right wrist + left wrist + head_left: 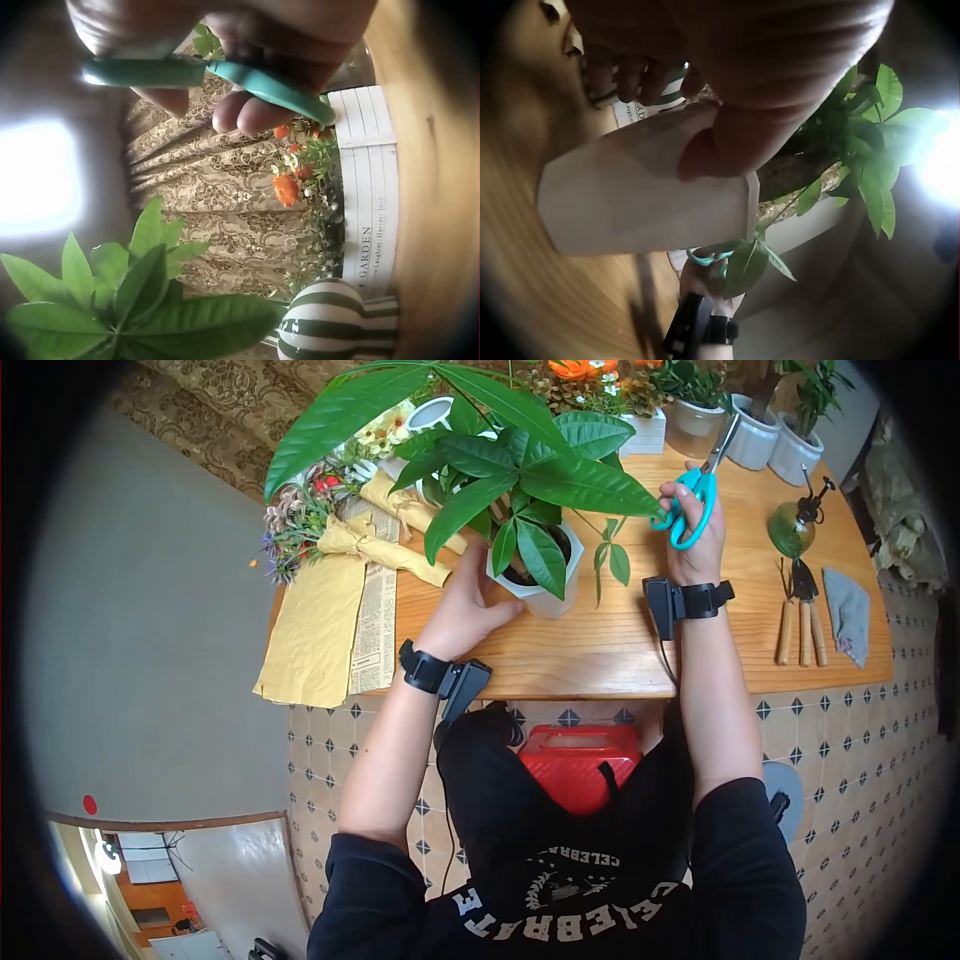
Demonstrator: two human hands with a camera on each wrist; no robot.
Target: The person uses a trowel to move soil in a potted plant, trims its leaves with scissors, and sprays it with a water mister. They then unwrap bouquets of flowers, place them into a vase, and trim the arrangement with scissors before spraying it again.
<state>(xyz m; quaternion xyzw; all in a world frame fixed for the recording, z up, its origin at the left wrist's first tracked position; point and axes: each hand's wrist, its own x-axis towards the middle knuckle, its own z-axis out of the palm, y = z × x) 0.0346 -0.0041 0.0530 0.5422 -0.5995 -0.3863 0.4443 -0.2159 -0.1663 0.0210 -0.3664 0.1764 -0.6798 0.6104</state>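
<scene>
A white hexagonal flowerpot [548, 603] holds a leafy green plant [590, 485] near the middle of the wooden table. My left hand [465, 608] grips the pot at its left side. In the left wrist view, the thumb lies over the wall of the pot [630, 199] close to its rim. To the right of the plant, my right hand [698, 545] holds scissors [712, 500] by their turquoise handles, blades pointing away from me. The right wrist view shows the handles [277, 94] among the fingers, with leaves [135, 307] below.
Yellow-wrapped bouquets [385, 548] and wrapping paper [305, 630] lie at the left. Potted plants [755, 435] line the back right. A spray bottle [793, 532], small garden tools [804, 615] and a grey cloth [847, 615] lie at the right. A striped vase [322, 319] stands behind.
</scene>
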